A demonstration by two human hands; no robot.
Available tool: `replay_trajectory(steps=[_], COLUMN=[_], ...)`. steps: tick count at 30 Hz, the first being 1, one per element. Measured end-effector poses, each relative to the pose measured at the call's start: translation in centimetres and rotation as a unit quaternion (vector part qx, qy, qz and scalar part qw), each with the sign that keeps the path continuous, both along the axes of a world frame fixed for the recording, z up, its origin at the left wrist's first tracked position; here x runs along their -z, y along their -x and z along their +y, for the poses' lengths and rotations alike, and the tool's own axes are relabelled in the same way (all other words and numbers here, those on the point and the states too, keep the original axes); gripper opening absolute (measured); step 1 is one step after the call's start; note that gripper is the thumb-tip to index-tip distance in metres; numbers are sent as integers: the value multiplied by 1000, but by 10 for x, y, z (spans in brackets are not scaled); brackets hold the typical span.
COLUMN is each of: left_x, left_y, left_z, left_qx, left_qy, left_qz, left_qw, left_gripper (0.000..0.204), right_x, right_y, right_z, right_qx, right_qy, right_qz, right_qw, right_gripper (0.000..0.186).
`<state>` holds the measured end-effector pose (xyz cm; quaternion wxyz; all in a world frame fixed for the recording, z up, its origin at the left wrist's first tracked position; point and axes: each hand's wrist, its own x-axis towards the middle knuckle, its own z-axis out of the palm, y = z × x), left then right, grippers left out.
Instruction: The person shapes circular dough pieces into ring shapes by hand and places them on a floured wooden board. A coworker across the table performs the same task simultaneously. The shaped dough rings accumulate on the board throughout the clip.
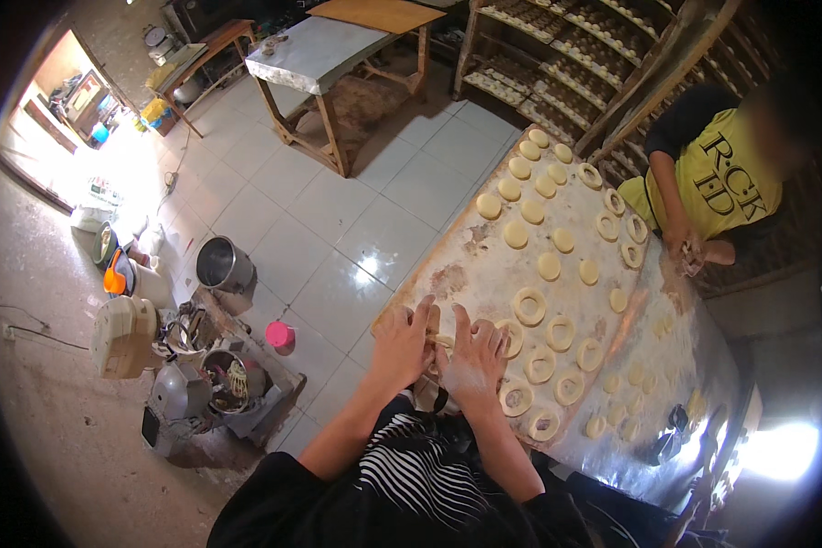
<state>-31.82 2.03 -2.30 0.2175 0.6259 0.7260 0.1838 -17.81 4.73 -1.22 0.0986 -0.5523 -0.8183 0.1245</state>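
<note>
Near the front left edge of the floured wooden board (458, 283), my left hand (402, 340) has its fingers curled round a pale piece of dough (440, 342), partly hidden by my fingers. My right hand (475, 358), dusted with flour, touches the same dough from the other side, thumb against it and fingers bent. Dough rings (530, 306) lie just right of my right hand, several more down the board's right half. Flat dough rounds (514, 235) are spread over the far part of the board.
A person in a yellow shirt (717, 173) leans at the board's far right, hands (687, 254) together. Racks of dough trays (575, 46) stand behind. A metal-topped table (310, 55) is at the back. A steel pot (219, 265), pink container (280, 336) and mixer (175, 393) are at left.
</note>
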Motion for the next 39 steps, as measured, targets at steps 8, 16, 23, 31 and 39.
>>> replay_trajectory(steps=[8,16,23,31,39], left_x=[-4,-23,-46,-34,-54], left_y=[-2,-40,-195,-318,-346], left_z=[-3,10,9,-13,-27], left_qx=[-1,-74,197,275,287], left_qy=[36,47,93,141,31], left_qz=[-19,-76,-270,-315,-301], left_qw=[999,993,938,897,909], left_gripper=[81,77,39,40,35], right_x=[-25,9,28,-34,-38], right_y=[-77,-323,-350,-363,-371], right_z=[-27,-105,-87,-92,-80], right_qx=[84,431,367,260,261], right_qy=[27,5,10,147,-48], right_qz=[102,56,59,387,306], right_qw=[991,900,928,872,914], right_gripper=[61,27,29,29,49])
